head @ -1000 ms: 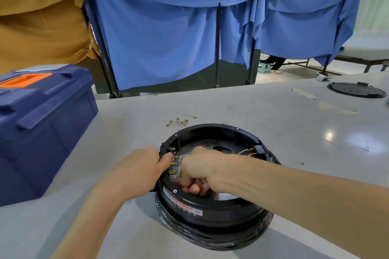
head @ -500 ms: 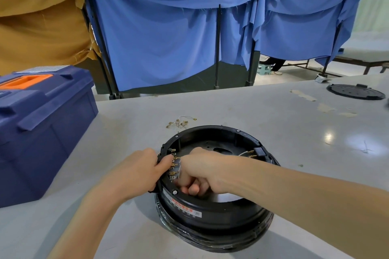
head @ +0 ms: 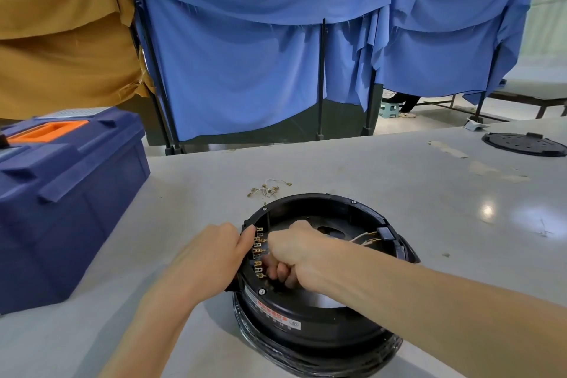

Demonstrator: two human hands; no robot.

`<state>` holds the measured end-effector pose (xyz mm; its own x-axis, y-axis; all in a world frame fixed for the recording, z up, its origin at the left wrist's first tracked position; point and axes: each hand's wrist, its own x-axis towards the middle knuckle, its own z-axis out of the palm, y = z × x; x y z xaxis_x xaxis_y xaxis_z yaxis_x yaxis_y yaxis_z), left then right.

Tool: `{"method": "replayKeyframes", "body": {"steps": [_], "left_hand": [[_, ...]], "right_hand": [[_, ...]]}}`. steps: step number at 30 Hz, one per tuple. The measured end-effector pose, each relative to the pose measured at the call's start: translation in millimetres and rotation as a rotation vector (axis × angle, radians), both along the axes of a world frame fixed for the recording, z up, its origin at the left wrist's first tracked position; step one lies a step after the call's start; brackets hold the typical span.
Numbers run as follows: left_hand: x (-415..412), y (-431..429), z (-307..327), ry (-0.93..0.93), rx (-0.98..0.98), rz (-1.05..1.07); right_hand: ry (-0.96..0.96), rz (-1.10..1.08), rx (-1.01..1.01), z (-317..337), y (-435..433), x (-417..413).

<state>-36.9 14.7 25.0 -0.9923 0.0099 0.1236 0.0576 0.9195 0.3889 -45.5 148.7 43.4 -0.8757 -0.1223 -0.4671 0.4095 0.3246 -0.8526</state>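
Observation:
A round black housing [head: 322, 328] with an open top lies on the grey table [head: 352, 169] in front of me. A row of brass terminals [head: 258, 250] runs along its inner left wall. My left hand [head: 211, 258] grips the housing's left rim, thumb by the terminals. My right hand [head: 294, 258] reaches inside with its fingers curled, pinching something small and pale at the terminals; what it holds is too hidden to name. Thin wires [head: 365, 238] lie inside at the right.
A dark blue toolbox [head: 61, 193] with an orange handle stands at the left. Loose brass terminals and wire bits [head: 267, 189] lie just behind the housing. A black round lid [head: 524, 144] rests at the far right. Blue and tan cloths hang behind the table.
Both hands stay on the housing; the right hand shifts only slightly at the terminals.

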Motion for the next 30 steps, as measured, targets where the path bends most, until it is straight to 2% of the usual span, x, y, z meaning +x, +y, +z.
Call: {"method": "replayKeyframes", "body": {"steps": [5, 10, 13, 15, 17, 19, 23, 30], "left_hand": [[-2.5, 1.3, -2.7, 0.035, -0.017, 0.047], [2.3, 1.8, -1.3, 0.041, -0.062, 0.078], [3.5, -0.5, 2.3, 0.084, -0.064, 0.112], [2.0, -3.6, 3.1, 0.102, 0.011, 0.119], [-0.6, -4.2, 1.7, 0.110, 0.113, 0.106], [-3.2, -2.0, -1.6, 0.119, 0.189, 0.113], [-7.2, -0.5, -5.4, 0.113, 0.256, 0.146], [-7.6, 2.7, -5.6, 0.076, 0.211, 0.117]], "right_hand": [[0.020, -0.004, 0.037, 1.2, -2.2, 1.3], [0.061, 0.129, 0.096, 11.5, 9.7, 5.4], [0.246, 0.177, 0.203, 24.7, 23.3, -1.9], [0.472, 0.150, 0.284, 35.4, 39.6, -15.2], [0.740, 0.098, 0.524, 43.2, 60.1, -30.0], [0.851, 0.101, 0.747, 40.3, 79.5, -42.6], [0.730, 0.313, 0.689, 13.8, 98.1, -54.1], [0.748, 0.262, 0.679, 0.6, 97.5, -67.6]]}}
